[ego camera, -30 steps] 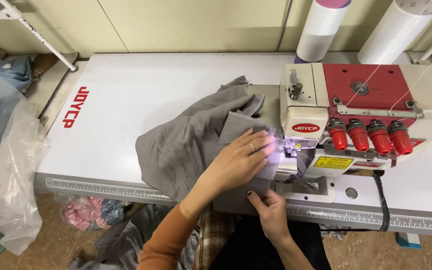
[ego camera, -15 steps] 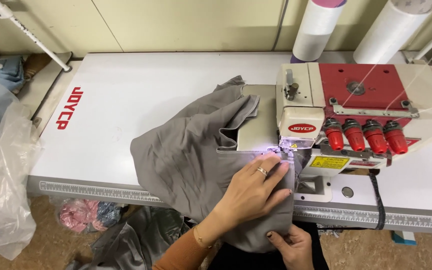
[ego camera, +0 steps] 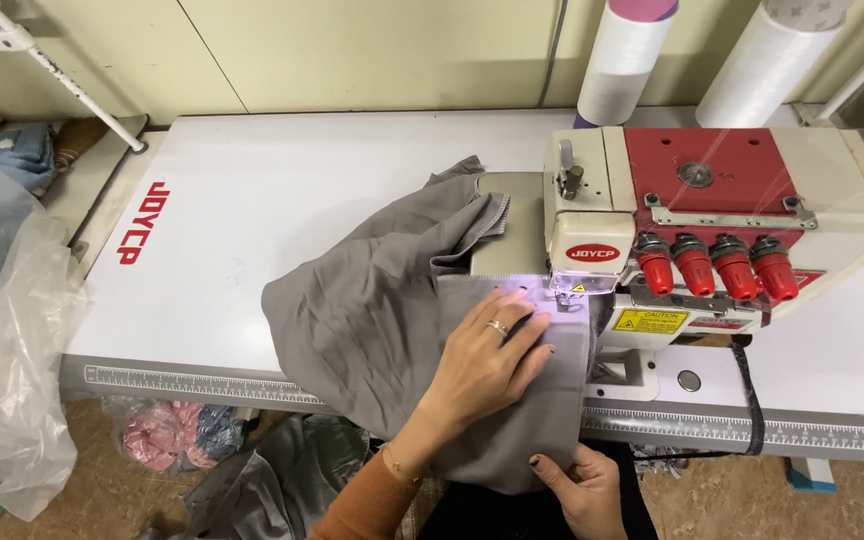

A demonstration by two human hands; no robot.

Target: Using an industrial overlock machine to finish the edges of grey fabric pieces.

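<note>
Left hand [ego camera: 487, 355] lies flat, fingers spread, on grey cloth [ego camera: 372, 310] beside the sewing machine [ego camera: 702, 220]; right hand [ego camera: 582, 485] pinches the hem. Keep the edge aligned, fingertips clear.

Fabric [ego camera: 372, 310] lies on the table [ego camera: 252, 200], left of the sewing machine [ego camera: 712, 210].

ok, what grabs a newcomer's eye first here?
The cream and red sewing machine at the right of the white table, with its four red knobs. Next, the grey fabric heaped mid-table, the left hand pressing it flat beside the needle, and the right hand gripping its near edge at the table front.
</note>
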